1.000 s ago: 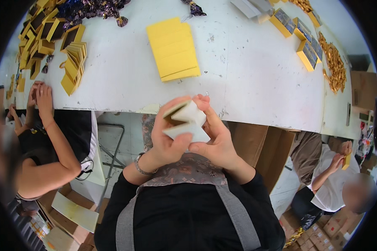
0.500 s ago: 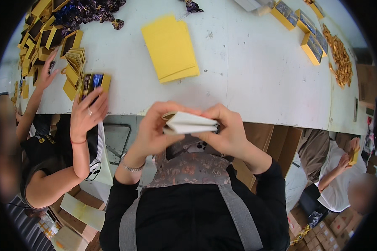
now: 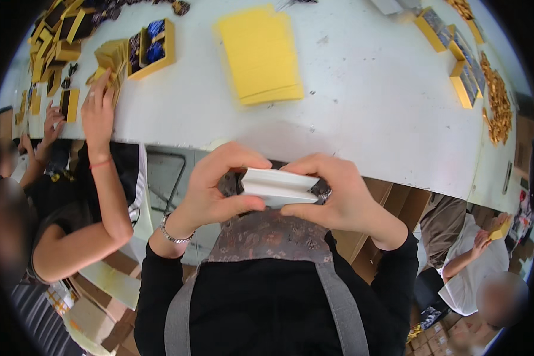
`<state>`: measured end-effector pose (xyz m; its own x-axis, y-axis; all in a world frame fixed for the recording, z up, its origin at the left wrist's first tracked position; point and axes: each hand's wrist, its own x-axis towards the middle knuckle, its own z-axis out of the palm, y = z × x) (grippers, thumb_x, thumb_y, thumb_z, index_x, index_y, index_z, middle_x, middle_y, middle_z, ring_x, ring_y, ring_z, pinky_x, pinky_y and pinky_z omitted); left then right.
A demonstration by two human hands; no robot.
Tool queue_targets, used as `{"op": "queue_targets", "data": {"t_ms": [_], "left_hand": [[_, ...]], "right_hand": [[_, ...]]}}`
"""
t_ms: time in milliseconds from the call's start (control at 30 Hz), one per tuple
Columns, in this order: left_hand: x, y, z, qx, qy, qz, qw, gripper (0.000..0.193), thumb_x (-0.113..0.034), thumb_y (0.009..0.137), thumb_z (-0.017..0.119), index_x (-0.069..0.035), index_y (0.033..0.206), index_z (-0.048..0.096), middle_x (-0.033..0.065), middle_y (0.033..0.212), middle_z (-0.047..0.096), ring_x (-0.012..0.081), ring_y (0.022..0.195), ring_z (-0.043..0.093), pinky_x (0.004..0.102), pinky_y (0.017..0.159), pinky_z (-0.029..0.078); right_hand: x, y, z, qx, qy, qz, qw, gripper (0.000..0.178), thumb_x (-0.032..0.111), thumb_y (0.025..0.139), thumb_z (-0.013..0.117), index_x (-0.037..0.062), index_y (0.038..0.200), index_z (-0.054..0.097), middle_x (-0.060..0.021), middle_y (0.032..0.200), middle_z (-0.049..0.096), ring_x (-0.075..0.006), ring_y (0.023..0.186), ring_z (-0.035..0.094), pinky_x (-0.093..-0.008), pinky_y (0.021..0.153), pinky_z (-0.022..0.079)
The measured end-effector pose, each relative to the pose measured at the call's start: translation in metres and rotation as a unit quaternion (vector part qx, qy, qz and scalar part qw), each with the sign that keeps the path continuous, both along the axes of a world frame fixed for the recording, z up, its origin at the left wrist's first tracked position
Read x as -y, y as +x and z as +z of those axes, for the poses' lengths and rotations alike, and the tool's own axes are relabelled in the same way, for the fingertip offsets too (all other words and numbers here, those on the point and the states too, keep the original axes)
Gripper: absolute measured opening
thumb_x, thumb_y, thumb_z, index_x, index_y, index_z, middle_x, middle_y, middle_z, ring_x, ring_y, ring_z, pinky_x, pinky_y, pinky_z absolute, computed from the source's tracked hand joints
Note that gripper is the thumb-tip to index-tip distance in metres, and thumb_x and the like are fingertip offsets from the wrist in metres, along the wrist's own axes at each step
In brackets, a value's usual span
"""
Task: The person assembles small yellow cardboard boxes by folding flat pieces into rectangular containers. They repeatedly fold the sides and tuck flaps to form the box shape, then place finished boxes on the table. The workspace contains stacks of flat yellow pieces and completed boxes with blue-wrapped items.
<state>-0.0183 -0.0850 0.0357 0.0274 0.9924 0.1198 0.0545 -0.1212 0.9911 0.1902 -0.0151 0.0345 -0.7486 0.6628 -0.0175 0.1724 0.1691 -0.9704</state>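
Note:
Just off the table's near edge, a white folded card [image 3: 279, 185] is held level over my lap. Its long sides rise from a narrow trough facing up. My left hand [image 3: 210, 187] grips its left end, thumb below and fingers along the top. At the opposite end my right hand [image 3: 341, 190] clasps it in the same way. Dark patterned bits show by both ends, but I cannot tell whether they belong to the card. The underside is hidden. Beyond my hands lies a stack of yellow card sheets [image 3: 261, 56] on the table.
A yellow box with wrapped sweets [image 3: 154, 47] stands at the left, near a co-worker's hand [image 3: 98, 107] on folded yellow cards. Yellow boxes [image 3: 53, 44] pile up far left. At the right are filled boxes [image 3: 451, 50] and gold-wrapped pieces [image 3: 497, 98]. Another person [image 3: 474, 261] sits lower right.
The white card has turned and opened into a clearer trough between my hands. The co-worker on the left has let go of the filled box and reached to the folded yellow cards.

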Motion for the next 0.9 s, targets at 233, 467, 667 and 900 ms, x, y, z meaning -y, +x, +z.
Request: {"op": "queue_targets", "data": {"t_ms": [233, 467, 667, 900], "left_hand": [[-0.005, -0.023, 0.0, 0.076, -0.194, 0.026, 0.978, 0.041, -0.017, 0.079, 0.073, -0.003, 0.112, 0.053, 0.0049, 0.095, 0.059, 0.0097, 0.088, 0.057, 0.0247, 0.072, 0.048], [0.002, -0.03, 0.013, -0.005, -0.127, 0.008, 0.992, 0.052, -0.017, 0.078, 0.074, -0.004, 0.12, 0.046, 0.0059, 0.102, 0.06, 0.0145, 0.096, 0.059, 0.0284, 0.081, 0.048], [0.005, -0.043, 0.01, 0.069, -0.226, 0.112, 0.965, 0.046, -0.018, 0.078, 0.072, 0.0, 0.115, 0.05, 0.011, 0.098, 0.062, 0.0143, 0.092, 0.06, 0.0278, 0.079, 0.048], [0.01, -0.095, 0.037, -0.085, -0.121, 0.216, 0.965, 0.041, -0.005, 0.08, 0.066, 0.0, 0.118, 0.053, 0.0032, 0.104, 0.06, 0.0089, 0.098, 0.055, 0.0249, 0.086, 0.045]], "right_hand": [[-0.016, -0.025, -0.007, 0.058, -0.263, 0.02, 0.963, 0.038, 0.019, 0.075, 0.077, 0.0009, 0.102, 0.057, -0.012, 0.09, 0.065, -0.0125, 0.076, 0.063, -0.0267, 0.059, 0.051], [-0.041, -0.036, 0.0, -0.053, -0.608, 0.219, 0.762, 0.072, 0.061, 0.093, 0.03, -0.0008, 0.129, 0.043, -0.0181, 0.108, 0.062, -0.0265, 0.089, 0.066, -0.0304, 0.07, 0.054], [-0.041, -0.063, 0.035, 0.05, -0.019, 0.111, 0.992, 0.053, 0.037, 0.092, 0.053, 0.0001, 0.13, 0.042, -0.0124, 0.103, 0.063, -0.0229, 0.089, 0.063, -0.0303, 0.071, 0.051], [-0.091, -0.154, 0.057, 0.074, 0.01, 0.09, 0.993, 0.026, 0.023, 0.085, 0.062, -0.0023, 0.09, 0.065, -0.0032, 0.068, 0.06, -0.0056, 0.061, 0.049, -0.0239, 0.054, 0.041]]}}
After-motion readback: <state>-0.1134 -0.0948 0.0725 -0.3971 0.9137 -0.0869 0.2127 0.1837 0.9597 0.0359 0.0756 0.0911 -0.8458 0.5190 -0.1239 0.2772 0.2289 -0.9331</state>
